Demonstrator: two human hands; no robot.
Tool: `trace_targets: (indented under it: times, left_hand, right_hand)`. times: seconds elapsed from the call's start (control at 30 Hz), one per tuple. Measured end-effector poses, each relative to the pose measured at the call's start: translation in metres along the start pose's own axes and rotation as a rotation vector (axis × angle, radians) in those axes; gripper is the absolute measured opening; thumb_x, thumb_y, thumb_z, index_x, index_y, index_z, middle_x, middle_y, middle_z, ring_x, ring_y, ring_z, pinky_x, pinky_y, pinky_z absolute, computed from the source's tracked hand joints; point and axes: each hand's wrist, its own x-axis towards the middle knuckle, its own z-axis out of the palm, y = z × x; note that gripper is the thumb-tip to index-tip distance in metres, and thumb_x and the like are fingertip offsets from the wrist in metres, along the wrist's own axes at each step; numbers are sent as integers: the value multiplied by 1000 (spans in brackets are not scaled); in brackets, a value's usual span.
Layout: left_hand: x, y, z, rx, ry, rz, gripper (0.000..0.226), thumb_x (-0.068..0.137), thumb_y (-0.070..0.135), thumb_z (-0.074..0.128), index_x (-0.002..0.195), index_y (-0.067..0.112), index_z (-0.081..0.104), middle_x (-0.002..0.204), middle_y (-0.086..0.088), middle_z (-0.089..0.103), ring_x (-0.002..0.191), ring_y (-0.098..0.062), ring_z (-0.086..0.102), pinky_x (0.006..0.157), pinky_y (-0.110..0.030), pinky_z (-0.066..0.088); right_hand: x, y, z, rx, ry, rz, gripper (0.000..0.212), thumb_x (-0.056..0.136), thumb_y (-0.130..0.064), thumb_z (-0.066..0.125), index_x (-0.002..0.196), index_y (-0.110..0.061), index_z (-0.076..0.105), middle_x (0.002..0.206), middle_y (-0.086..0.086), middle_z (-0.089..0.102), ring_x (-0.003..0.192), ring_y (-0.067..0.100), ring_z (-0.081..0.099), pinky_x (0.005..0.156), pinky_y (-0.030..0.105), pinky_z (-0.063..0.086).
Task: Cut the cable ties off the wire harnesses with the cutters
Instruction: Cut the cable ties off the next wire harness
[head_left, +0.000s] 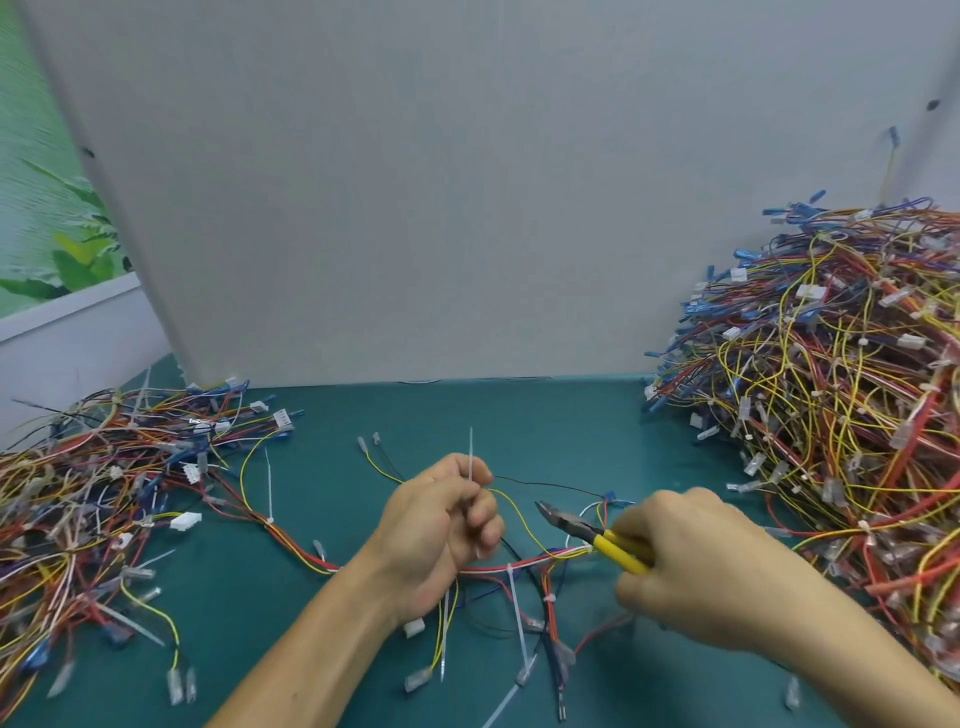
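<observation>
Right hand (691, 566) fisted, grips cutters (587, 532) | left hand (441, 525) curled, pinches upright cable tie (470, 453)

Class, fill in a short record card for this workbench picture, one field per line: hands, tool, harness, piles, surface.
Left hand: pinches a white cable tie, tail pointing up
Right hand: grips the yellow-handled cutters
Harness: lies on the table between the hands, ties still on it
Piles: large wire pile at right, flatter pile at left
Surface: teal table

Assembly workbench: green mat (519, 415), heaped wire harnesses (831, 395), partition (415, 182).
</observation>
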Motion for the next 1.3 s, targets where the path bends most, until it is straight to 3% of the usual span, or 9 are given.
trace_targets:
  times: [0.1,0.2,0.3,0.37,0.47,0.67,0.97,1.17,1.3]
  left_hand:
    - [-3,2,-5,182,42,90,16,75,-3,35,74,11,42,57,-3,36,51,-18,34,50,-28,26]
    - [-12,-2,-16,732,-16,310,12,60,9,43,67,19,42,55,9,33,55,-13,27,52,-26,23]
    - [-15,-16,-24,1194,-153,457,23,69,9,49,80,27,56,63,13,47,60,-7,42,58,-19,35]
    - [-12,-21,-24,1329,-204,492,29,78,11,54,100,26,64,86,13,59,82,-4,53,76,-19,43]
    - [-5,-22,-28,1369,-220,525,32,83,19,56,112,28,64,97,9,61,91,-2,52,83,-15,41]
    - [-6,-25,-30,1343,-284,543,33,83,36,61,115,39,64,75,20,43,74,5,42,68,-8,31]
    - [-6,-23,-28,1258,-252,542,10,86,25,59,94,27,65,84,9,60,77,-4,54,71,-22,45]
    - [-3,-20,-24,1219,-135,481,4,92,28,59,95,26,61,55,8,41,56,-8,39,57,-18,32]
    - [0,-22,-20,1339,-119,462,12,91,25,58,87,18,67,69,8,56,68,-5,44,61,-10,32]
  right_hand:
    - [13,-1,-4,-24,-15,-40,15,75,-32,54,79,-18,54,70,0,54,70,26,53,55,31,40]
    - [19,1,-1,-20,12,-32,19,78,-35,52,87,-20,57,76,-1,58,78,26,58,59,30,42]
    - [22,1,3,1,34,-27,16,76,-36,54,83,-21,55,76,-3,58,77,25,58,58,30,42]
    - [23,2,5,12,33,-36,13,76,-36,54,80,-24,52,76,-4,57,77,24,57,56,29,40]
    - [24,4,4,53,37,-56,9,75,-36,55,74,-29,49,73,-4,55,76,23,55,56,30,40]
    - [25,4,2,82,43,-68,14,75,-36,57,69,-32,45,70,-3,53,73,21,54,53,28,37]
    - [25,6,2,63,-19,-93,17,74,-35,55,84,-21,56,73,-1,56,74,24,55,59,32,42]
    - [24,7,-1,12,-59,-108,16,73,-34,58,69,-25,46,67,-2,49,60,14,44,50,28,33]
    - [22,7,-2,-33,-79,-108,17,73,-34,57,69,-25,43,69,-3,49,63,16,46,50,28,33]
